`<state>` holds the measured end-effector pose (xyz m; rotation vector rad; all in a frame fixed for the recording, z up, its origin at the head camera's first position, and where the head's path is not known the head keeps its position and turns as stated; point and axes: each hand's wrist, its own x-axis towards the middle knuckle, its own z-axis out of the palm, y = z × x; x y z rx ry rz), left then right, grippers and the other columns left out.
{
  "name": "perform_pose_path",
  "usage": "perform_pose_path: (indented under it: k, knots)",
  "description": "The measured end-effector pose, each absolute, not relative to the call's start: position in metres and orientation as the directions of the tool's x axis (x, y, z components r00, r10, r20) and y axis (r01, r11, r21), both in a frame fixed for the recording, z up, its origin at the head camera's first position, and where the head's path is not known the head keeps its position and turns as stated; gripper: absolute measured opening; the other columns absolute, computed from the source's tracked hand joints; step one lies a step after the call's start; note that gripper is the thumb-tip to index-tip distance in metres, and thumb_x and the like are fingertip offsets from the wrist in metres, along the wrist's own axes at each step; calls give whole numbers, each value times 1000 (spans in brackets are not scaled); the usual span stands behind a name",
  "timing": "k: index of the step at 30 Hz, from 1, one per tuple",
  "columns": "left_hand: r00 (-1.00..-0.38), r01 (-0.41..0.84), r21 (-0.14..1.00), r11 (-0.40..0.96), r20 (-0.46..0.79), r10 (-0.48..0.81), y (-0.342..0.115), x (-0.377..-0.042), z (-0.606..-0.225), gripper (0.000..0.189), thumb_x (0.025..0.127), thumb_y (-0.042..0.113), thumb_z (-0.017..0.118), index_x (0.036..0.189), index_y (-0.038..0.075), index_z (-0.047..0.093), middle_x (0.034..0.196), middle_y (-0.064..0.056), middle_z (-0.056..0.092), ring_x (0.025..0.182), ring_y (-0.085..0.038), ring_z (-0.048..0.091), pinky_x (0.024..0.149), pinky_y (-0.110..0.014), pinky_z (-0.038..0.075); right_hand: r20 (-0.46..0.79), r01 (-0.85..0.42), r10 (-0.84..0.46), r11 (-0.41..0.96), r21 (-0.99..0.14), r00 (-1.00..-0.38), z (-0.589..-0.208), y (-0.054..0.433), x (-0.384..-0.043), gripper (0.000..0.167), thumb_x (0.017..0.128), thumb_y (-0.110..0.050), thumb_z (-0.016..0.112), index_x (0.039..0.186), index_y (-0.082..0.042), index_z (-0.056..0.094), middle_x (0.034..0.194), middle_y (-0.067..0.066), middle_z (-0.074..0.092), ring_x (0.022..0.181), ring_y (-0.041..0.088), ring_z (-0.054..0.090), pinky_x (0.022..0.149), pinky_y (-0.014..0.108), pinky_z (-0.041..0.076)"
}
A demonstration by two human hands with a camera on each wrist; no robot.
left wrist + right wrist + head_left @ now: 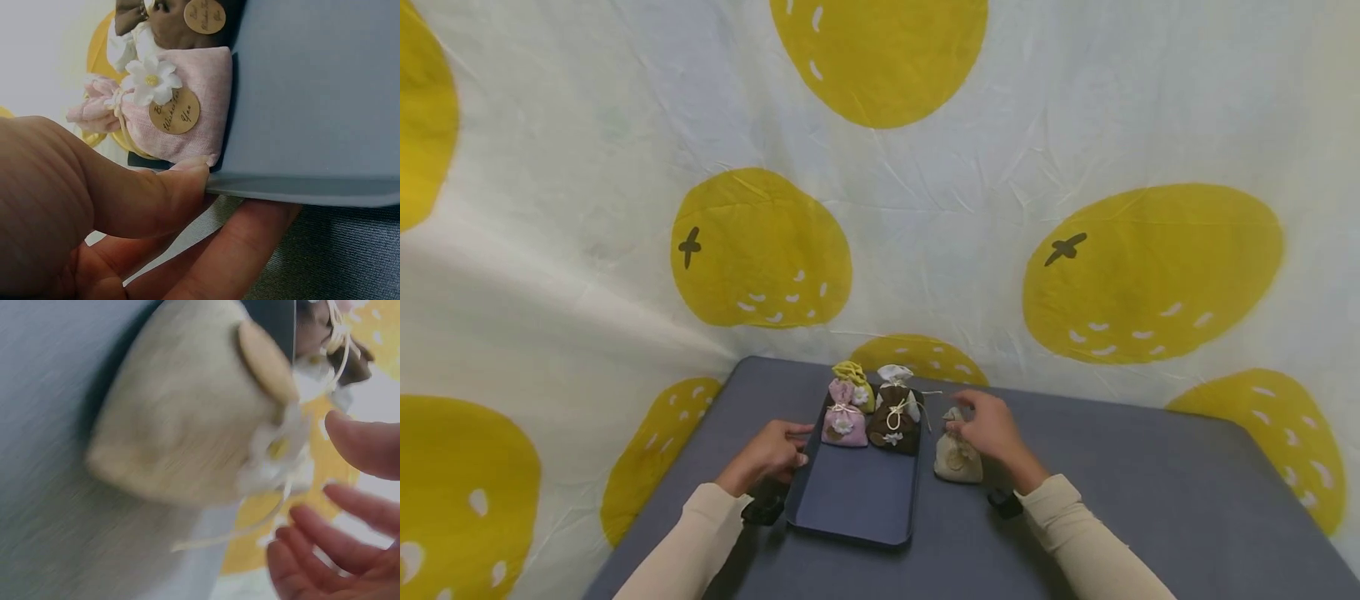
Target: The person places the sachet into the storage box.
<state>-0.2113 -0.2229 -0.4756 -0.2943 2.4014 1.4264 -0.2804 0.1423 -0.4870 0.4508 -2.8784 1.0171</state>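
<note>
My left hand pinches the left rim of a dark blue-grey tray; in the left wrist view the thumb lies over the rim, with fingers beneath. Right of the tray is a beige drawstring pouch with a white flower and a round tag. Beside its gathered top is my right hand; the right wrist view, somewhat blurred, shows its fingers spread and apart from the pouch. Inside the tray's far half lie a pink pouch, a brown pouch, a yellow pouch and a partly hidden white pouch.
The tray and the beige pouch rest on a dark grey table. Behind the table hangs a white cloth printed with large yellow fruit shapes. A dark wrist strap sits at the left sleeve's cuff.
</note>
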Motion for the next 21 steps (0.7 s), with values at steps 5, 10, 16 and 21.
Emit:
perform_pose_path:
  k: [5, 10, 16, 21]
  knots:
    - [-924, -335, 804, 492, -381, -6, -223, -212, -475, 65, 89, -17, 66, 150, 0, 54, 137, -30, 65, 94, -32, 79, 70, -48, 64, -30, -163, -242, 737, -656, -970, -496, 162, -274, 56, 89, -32, 81, 127, 6, 68, 116, 23, 73, 105, 39, 69, 88, 53, 56]
    - [-928, -324, 796, 511, -372, -8, -223, -211, -476, 65, 89, -16, 66, 150, 1, 54, 138, -31, 64, 97, -32, 78, 70, -48, 64, -87, -142, -296, 668, -730, -951, -504, 165, -267, 33, 84, -31, 86, 99, -2, 78, 83, 6, 72, 74, 19, 59, 67, 34, 49]
    - [-932, -315, 789, 527, -363, -14, -223, -210, -477, 65, 88, -17, 66, 150, 1, 55, 137, -30, 65, 97, -32, 79, 70, -47, 64, -72, -108, -239, 661, -743, -968, -507, 160, -260, 30, 74, -20, 92, 95, -6, 77, 79, 4, 71, 71, 15, 57, 65, 31, 47]
    - [-931, -317, 791, 523, -364, -14, -223, -211, -478, 66, 88, -17, 66, 150, 2, 55, 136, -30, 65, 93, -31, 79, 69, -46, 64, -43, -79, -164, 670, -738, -985, -511, 157, -257, 27, 73, -16, 91, 92, -6, 75, 76, 5, 67, 69, 17, 55, 62, 31, 45]
